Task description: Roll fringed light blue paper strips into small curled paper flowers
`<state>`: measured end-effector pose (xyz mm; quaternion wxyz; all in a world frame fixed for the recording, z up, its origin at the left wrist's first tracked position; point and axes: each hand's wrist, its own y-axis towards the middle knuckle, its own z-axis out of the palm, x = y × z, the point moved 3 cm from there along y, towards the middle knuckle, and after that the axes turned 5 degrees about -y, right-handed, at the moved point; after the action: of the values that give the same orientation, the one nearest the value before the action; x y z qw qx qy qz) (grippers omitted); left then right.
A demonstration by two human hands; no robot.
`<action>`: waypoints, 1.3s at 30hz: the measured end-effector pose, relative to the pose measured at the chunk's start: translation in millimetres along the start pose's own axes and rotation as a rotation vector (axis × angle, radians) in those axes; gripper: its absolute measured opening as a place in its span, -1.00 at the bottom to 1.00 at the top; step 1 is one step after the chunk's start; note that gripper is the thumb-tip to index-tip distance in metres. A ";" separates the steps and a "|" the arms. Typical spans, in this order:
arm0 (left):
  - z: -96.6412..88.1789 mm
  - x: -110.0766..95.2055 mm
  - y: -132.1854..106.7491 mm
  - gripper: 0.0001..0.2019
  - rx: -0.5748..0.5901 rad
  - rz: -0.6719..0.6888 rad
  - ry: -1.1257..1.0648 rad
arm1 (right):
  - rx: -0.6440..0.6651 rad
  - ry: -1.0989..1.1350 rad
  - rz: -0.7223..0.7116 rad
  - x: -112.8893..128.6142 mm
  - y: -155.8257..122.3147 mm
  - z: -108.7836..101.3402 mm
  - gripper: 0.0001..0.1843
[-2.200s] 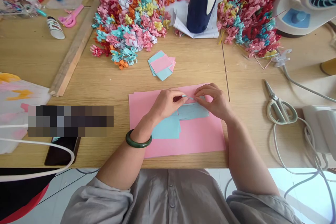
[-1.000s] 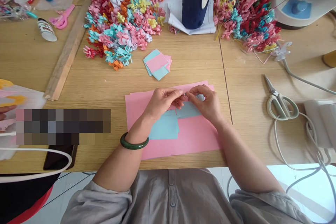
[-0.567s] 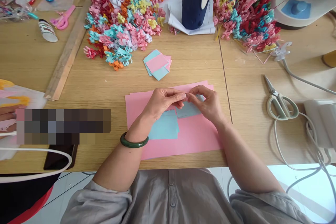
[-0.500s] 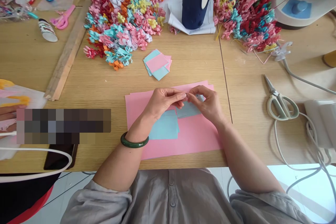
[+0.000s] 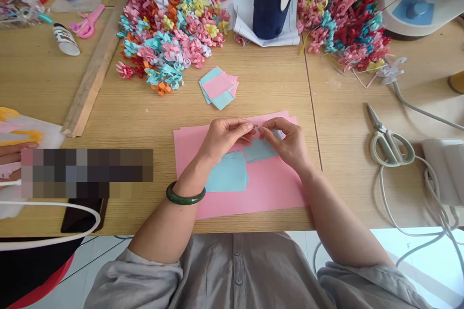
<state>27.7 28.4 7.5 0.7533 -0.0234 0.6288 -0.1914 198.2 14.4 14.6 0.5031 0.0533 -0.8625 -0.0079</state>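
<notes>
My left hand [image 5: 224, 141], a dark green bangle on its wrist, has thumb and fingers pinched together over the pink paper sheets [image 5: 213, 205]. Close beside it, my right hand [image 5: 289, 144] makes a pinch too, the fingertips of both nearly meeting. Whatever lies between the fingertips is too small and covered to make out. Below the left hand is a light blue paper piece [image 5: 227, 174] on the pink sheets. A greyer blue paper piece [image 5: 259, 150] lies partly under the right hand. Farther off sits a small stack of pink and blue paper squares [image 5: 219, 87].
Heaps of curled paper flowers [image 5: 174, 24] and a dark blue bottle [image 5: 271, 7] stand at the back. Scissors [image 5: 393, 147] and white cables lie right. A wooden strip [image 5: 90, 75], a phone [image 5: 83, 215] and another person's hand [image 5: 14, 154] are left.
The fingertips of my two hands have drawn slightly apart, both still pinched. The papers lie as before; the whole view has shifted slightly.
</notes>
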 end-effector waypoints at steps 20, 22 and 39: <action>9.6 -1.8 -4.1 -0.85 -0.172 0.389 0.422 | -0.061 -0.087 -0.172 -1.8 -1.5 4.3 -0.84; 6.9 1.8 -0.7 -0.76 -0.087 0.219 0.202 | -0.063 -0.047 -0.131 -1.1 -0.7 2.1 -0.82; 4.0 6.0 2.4 -0.72 0.053 0.011 -0.069 | -0.016 -0.006 -0.070 -1.0 0.0 0.1 -0.84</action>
<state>33.0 27.9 2.0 0.7761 -0.0064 0.5971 -0.2029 198.6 14.4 13.7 0.5003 0.0796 -0.8616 -0.0325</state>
